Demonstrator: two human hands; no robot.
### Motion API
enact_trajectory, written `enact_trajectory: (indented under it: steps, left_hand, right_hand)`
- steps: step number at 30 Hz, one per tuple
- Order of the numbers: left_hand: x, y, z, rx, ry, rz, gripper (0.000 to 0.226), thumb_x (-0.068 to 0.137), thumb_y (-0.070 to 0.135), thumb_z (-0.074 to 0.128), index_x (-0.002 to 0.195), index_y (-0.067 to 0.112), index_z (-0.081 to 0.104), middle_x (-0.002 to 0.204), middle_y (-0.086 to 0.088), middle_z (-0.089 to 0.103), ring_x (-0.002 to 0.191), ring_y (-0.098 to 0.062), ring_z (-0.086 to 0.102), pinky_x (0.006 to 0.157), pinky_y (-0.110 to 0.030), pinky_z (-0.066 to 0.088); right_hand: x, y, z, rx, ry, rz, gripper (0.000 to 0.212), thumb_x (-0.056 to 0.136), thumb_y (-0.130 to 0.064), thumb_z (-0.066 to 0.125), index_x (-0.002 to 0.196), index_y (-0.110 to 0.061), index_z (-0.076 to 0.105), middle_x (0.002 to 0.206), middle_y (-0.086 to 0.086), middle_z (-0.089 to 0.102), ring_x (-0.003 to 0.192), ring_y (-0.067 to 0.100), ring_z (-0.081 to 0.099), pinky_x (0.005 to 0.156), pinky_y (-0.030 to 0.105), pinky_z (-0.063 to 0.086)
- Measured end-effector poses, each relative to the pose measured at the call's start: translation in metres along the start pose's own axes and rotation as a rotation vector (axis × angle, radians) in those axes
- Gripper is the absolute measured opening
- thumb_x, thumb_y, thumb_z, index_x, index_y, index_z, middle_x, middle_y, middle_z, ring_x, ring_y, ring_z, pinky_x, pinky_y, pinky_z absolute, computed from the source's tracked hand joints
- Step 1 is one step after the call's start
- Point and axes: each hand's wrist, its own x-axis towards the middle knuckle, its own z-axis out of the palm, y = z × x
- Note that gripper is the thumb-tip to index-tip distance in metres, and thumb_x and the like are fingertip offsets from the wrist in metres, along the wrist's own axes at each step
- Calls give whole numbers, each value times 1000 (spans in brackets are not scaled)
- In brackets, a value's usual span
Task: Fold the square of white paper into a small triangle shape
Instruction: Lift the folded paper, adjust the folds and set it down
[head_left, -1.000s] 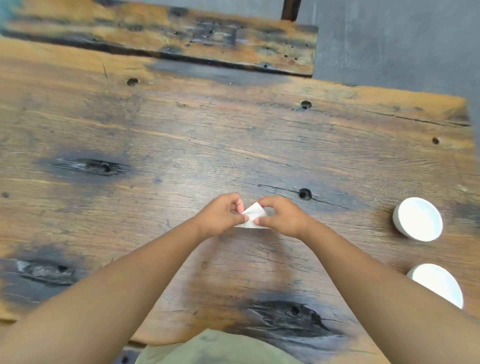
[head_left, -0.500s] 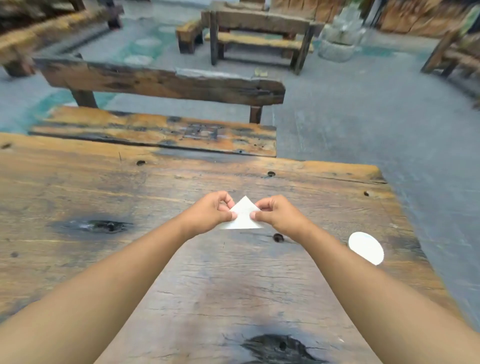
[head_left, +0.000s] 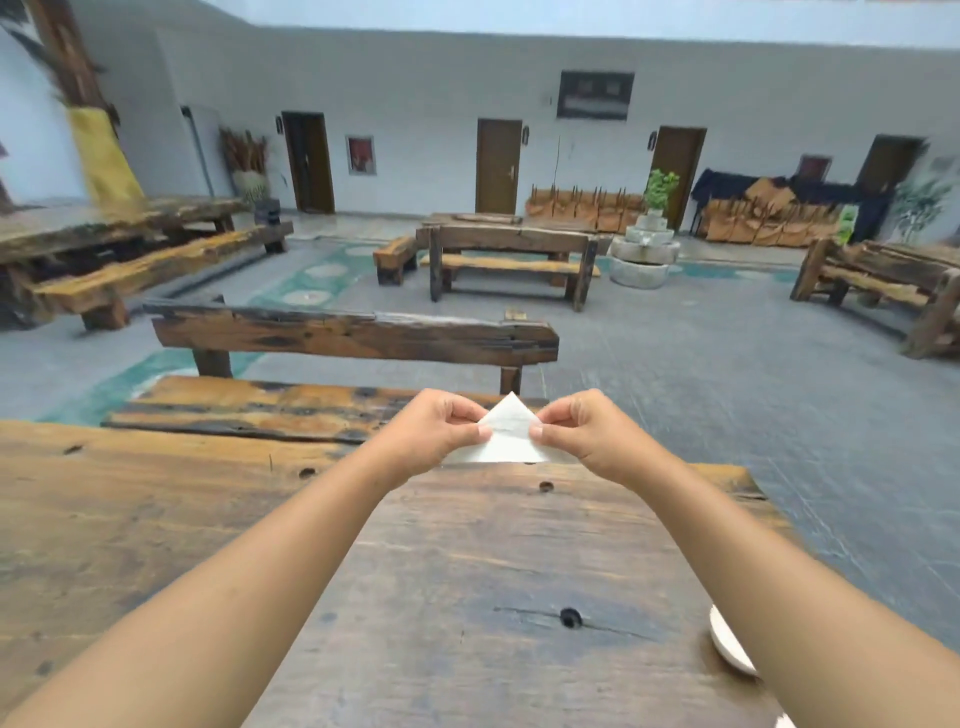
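Observation:
The white paper (head_left: 508, 436) is folded into a small triangle with its tip pointing up. It is held in the air above the far edge of the wooden table (head_left: 467, 571). My left hand (head_left: 436, 426) pinches its left side between thumb and fingers. My right hand (head_left: 584, 428) pinches its right side the same way. The lower corners of the triangle are hidden behind my fingers.
A white round dish (head_left: 730, 649) sits at the table's right edge, partly behind my right forearm. A wooden bench (head_left: 353, 338) stands just beyond the table. More benches and tables stand across the grey floor, with doors along the far wall.
Both hands have lifted the folded triangle up off the table and forward. The head camera has tilted up from the tabletop to the room.

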Motion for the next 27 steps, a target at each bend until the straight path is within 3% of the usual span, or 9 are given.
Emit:
enact_trajectory:
  steps: [3,7,10,15,18,21,23,27]
  left_hand:
    - [3,24,-9,21,0,69,13,92,5,67,100,7,77,76,8,76,63,1,60,62,-13,42]
    - [12,56,-22,39,14,142,12,91,11,70,98,14,79,77,8,76,63,1,61,58,-12,44]
    - [19,78,-30,50,14,177,10,90,15,71,92,20,80,87,4,79,76,-4,68,72,-18,48]
    - [26,99,-38,81,-2,191,11,90,21,72,99,20,80,103,2,78,102,-20,71,95,-31,50]
    - [27,102,-38,76,2,195,13,90,19,73,100,17,79,101,4,78,86,-6,72,80,-16,50]
    - [26,99,-34,82,1,212,14,91,17,71,102,12,78,77,13,75,58,8,59,56,-4,41]
    - [26,97,-33,75,8,218,15,92,16,70,103,9,77,68,17,71,53,9,55,52,-3,38]
    - [27,94,-32,91,19,217,13,92,19,70,101,13,78,69,17,71,54,9,55,52,-3,38]
  right_hand:
    - [3,-24,-16,-16,35,-34,14,93,-13,66,85,-10,77,74,1,67,70,12,53,67,30,37]
    - [7,-50,-38,2,75,-71,13,93,-12,67,86,-10,78,73,2,67,69,13,53,63,28,37]
    - [9,-68,-52,33,98,-96,14,92,-12,68,82,-14,78,71,-1,68,68,12,54,61,26,37]
    - [11,-82,-66,36,133,-101,13,92,-18,70,83,-15,79,74,0,69,70,14,54,69,31,37]
    - [11,-81,-68,-3,139,-107,12,92,-19,69,85,-16,79,69,-7,69,61,5,53,59,19,38]
    - [10,-78,-68,-9,140,-110,13,92,-20,69,85,-16,79,63,-11,66,48,-2,46,45,8,32]
    - [11,-77,-70,-21,136,-107,13,92,-22,69,85,-17,79,66,-7,66,50,2,45,44,10,31]
    - [13,-72,-72,-12,123,-99,13,92,-24,70,86,-19,80,68,-6,68,51,2,45,44,11,31]
